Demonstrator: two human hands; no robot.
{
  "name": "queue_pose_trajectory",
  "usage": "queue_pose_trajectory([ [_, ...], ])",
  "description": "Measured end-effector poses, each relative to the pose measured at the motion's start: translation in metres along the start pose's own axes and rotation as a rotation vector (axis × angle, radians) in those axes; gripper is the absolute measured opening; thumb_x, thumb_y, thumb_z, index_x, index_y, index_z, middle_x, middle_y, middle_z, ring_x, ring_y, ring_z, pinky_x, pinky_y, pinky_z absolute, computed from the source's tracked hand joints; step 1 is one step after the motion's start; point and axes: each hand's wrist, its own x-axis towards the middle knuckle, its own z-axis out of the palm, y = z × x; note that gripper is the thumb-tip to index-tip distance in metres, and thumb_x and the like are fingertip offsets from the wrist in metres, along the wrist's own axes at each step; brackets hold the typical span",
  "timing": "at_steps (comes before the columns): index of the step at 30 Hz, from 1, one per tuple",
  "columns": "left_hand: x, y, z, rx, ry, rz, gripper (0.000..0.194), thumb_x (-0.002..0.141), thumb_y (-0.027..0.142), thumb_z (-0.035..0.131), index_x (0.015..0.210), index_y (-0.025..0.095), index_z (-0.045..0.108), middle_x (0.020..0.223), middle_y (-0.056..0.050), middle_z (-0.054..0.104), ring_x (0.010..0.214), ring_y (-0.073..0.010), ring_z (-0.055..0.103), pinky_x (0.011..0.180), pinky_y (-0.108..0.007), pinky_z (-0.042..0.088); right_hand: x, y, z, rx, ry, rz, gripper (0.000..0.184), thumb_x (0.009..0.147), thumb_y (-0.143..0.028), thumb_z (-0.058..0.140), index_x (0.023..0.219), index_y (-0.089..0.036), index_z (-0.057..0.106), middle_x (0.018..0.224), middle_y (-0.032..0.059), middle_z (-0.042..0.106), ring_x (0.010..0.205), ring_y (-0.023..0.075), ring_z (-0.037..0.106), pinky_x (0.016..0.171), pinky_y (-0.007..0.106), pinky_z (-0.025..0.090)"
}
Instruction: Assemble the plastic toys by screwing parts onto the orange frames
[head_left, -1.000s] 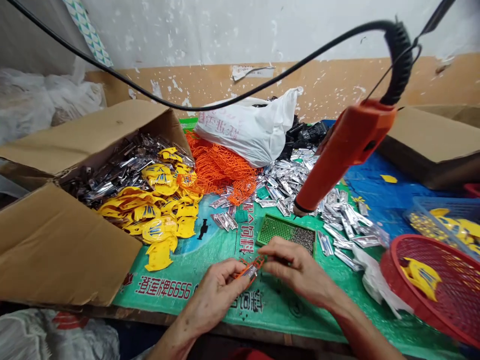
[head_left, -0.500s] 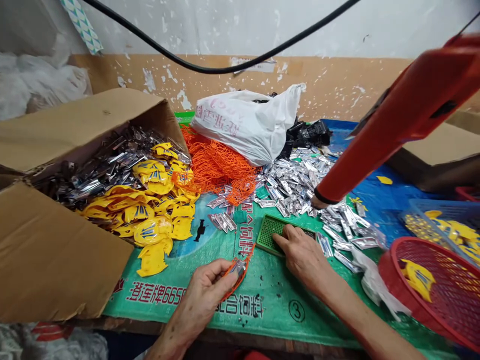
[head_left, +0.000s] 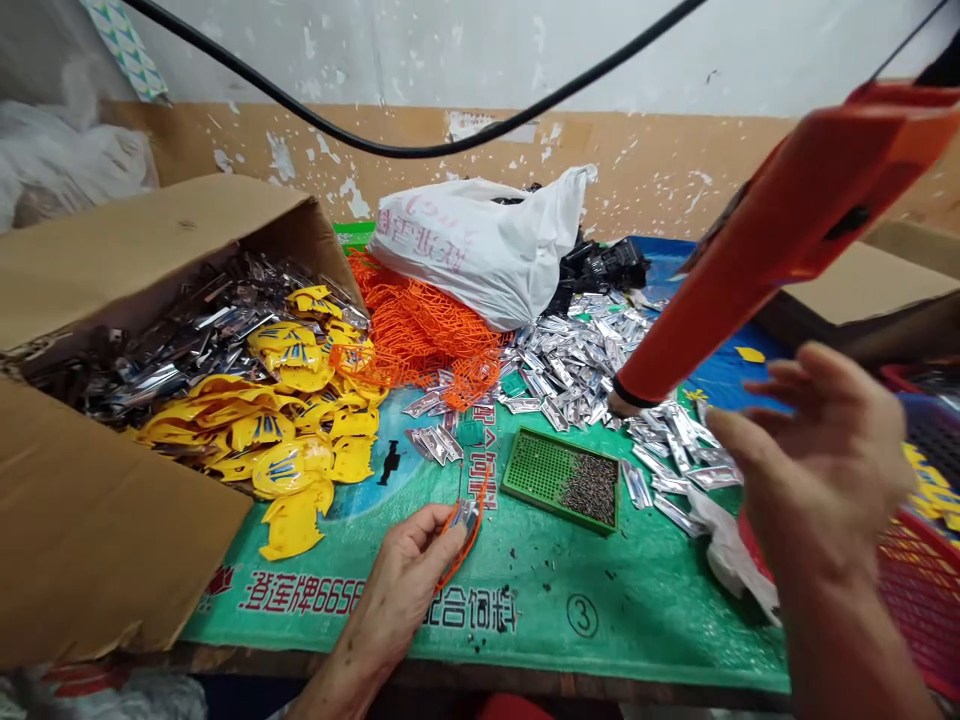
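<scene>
My left hand (head_left: pixel 416 570) pinches an orange plastic frame (head_left: pixel 474 542) together with a silver metallic piece (head_left: pixel 465 515), low over the green sheet. My right hand (head_left: pixel 832 470) is raised at the right, fingers apart, with nothing visible in it. It is blurred slightly and lies beside and below a hanging red electric screwdriver (head_left: pixel 720 270), apart from the tool. Between the hands sits a green perforated tray (head_left: pixel 536 465), its right half filled with small dark screws (head_left: pixel 591 488). Silver pieces (head_left: pixel 570 350) are heaped behind the tray.
A cardboard box (head_left: pixel 112 540) at left spills dark shiny parts and yellow shells (head_left: pixel 292 470). Behind lie orange frames (head_left: pixel 420 330), a white bag (head_left: pixel 480 245) and black parts (head_left: pixel 600 270). A red basket (head_left: pixel 919 580) stands right. A black cable (head_left: pixel 382 148) hangs across.
My right hand has left the screw tray and risen to the right, opening near the screwdriver. My left hand still holds the orange frame and silver piece. The view has shifted slightly right.
</scene>
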Motion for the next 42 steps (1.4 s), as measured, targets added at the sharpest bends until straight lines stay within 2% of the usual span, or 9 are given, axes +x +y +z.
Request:
queue_pose_trajectory([
  [3,0.001,-0.005,0.003,-0.022,-0.019,-0.006,0.032,0.081,0.047,0.06,0.083,0.015,0.063,0.072,0.002,0.054,0.066,-0.0107,0.043,0.063,-0.022,0.036,0.049,0.0,0.021,0.381,-0.191,0.117,0.047,0.081,-0.037,0.062,0.125,-0.03,0.05,0.125,0.0124,0.058,0.111,0.0242,0.058,0.077,0.04,0.048],
  [6,0.001,-0.007,0.004,-0.009,-0.025,-0.003,0.033,0.081,0.048,0.061,0.081,0.015,0.062,0.071,0.003,0.051,0.065,-0.0102,0.041,0.062,-0.021,0.034,0.074,-0.014,0.043,0.624,-0.413,0.272,0.042,0.071,-0.036,0.067,0.109,-0.022,0.058,0.105,0.0072,0.066,0.088,0.0187,0.064,0.074,0.04,0.048],
  [8,0.0,-0.005,0.005,0.013,-0.025,0.004,0.032,0.079,0.047,0.062,0.08,0.015,0.061,0.07,0.003,0.049,0.065,-0.0105,0.04,0.061,-0.022,0.033,0.073,-0.026,0.057,0.674,-0.457,0.336,0.037,0.061,-0.029,0.073,0.095,-0.019,0.062,0.09,0.003,0.068,0.075,0.0163,0.064,0.072,0.04,0.049],
  [12,0.001,0.001,0.005,0.059,-0.026,0.018,0.032,0.077,0.047,0.062,0.079,0.014,0.063,0.07,0.002,0.051,0.066,-0.012,0.041,0.063,-0.023,0.033,0.046,-0.043,0.081,0.625,-0.337,0.382,0.02,0.056,-0.02,0.071,0.073,-0.015,0.062,0.073,0.0004,0.064,0.063,0.0138,0.059,0.064,0.035,0.05],
  [16,0.004,0.001,0.004,0.099,-0.085,0.004,0.034,0.077,0.047,0.061,0.086,0.014,0.066,0.071,0.001,0.053,0.066,-0.0128,0.042,0.063,-0.024,0.032,0.017,-0.048,0.101,0.575,-0.25,0.463,0.02,0.057,-0.023,0.074,0.066,-0.017,0.057,0.066,-0.0012,0.059,0.053,0.0113,0.052,0.054,0.032,0.046],
  [20,0.008,0.0,0.002,0.146,-0.163,-0.037,0.037,0.079,0.049,0.058,0.087,0.014,0.062,0.065,0.004,0.045,0.061,-0.0112,0.036,0.057,-0.024,0.027,0.001,-0.046,0.112,0.584,-0.23,0.513,0.022,0.059,-0.03,0.075,0.062,-0.019,0.056,0.063,-0.0023,0.057,0.052,0.0119,0.051,0.054,0.034,0.047],
  [30,0.003,0.017,0.0,0.163,-0.235,-0.088,0.028,0.082,0.046,0.052,0.08,0.019,0.047,0.064,0.007,0.039,0.056,-0.0097,0.034,0.052,-0.023,0.027,-0.005,-0.041,0.121,0.589,-0.148,0.507,0.018,0.057,-0.021,0.074,0.066,-0.021,0.058,0.064,-0.0026,0.057,0.053,0.0128,0.051,0.052,0.032,0.044],
  [34,0.004,0.011,0.002,0.09,-0.227,-0.093,0.023,0.083,0.041,0.051,0.082,0.018,0.049,0.064,0.006,0.041,0.055,-0.0093,0.036,0.051,-0.023,0.028,-0.007,-0.038,0.123,0.591,-0.155,0.512,0.018,0.057,-0.022,0.074,0.068,-0.023,0.059,0.063,-0.0027,0.057,0.052,0.0135,0.051,0.052,0.033,0.046],
  [42,0.006,0.011,0.006,0.054,-0.184,-0.113,0.025,0.08,0.04,0.056,0.081,0.016,0.053,0.064,0.006,0.042,0.057,-0.0093,0.036,0.052,-0.023,0.027,-0.009,-0.037,0.123,0.585,-0.166,0.494,0.015,0.06,-0.02,0.073,0.061,-0.016,0.058,0.064,-0.0018,0.057,0.055,0.0114,0.052,0.054,0.03,0.045],
])
